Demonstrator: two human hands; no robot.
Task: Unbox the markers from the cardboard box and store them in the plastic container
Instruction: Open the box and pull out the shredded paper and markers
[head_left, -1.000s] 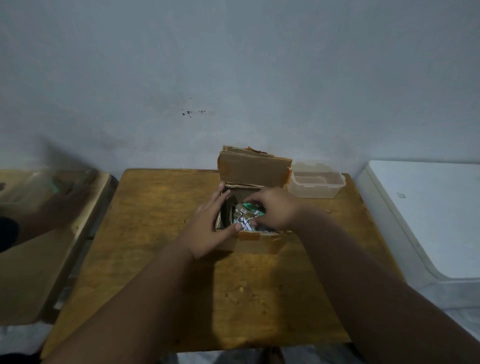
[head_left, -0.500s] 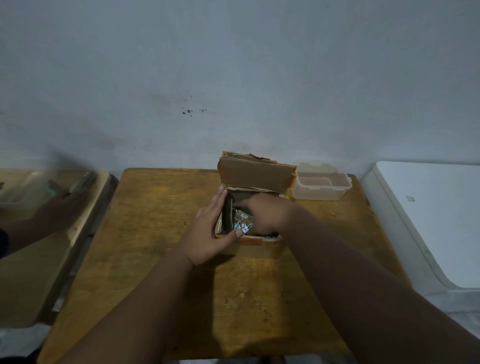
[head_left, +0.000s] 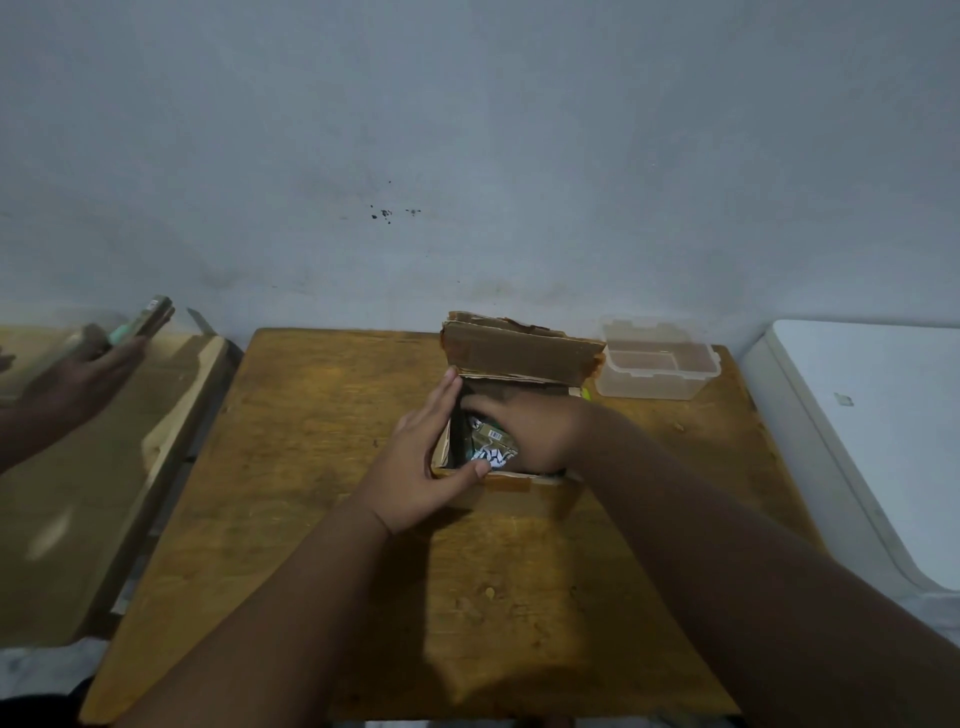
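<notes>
While hands (head_left: 524, 431) flank it, cardboard box (head_left: 511, 486) sits between.

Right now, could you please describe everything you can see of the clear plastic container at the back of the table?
The clear rectangular plastic container stands upright and lidless at the far right corner of the wooden table, near the wall. Its walls are translucent, with a thicker rim and what look like clip lugs on its ends. Nothing shows inside it. It sits just right of the brown cardboard box's raised flap; whether they touch is unclear. Neither hand reaches it.
</notes>
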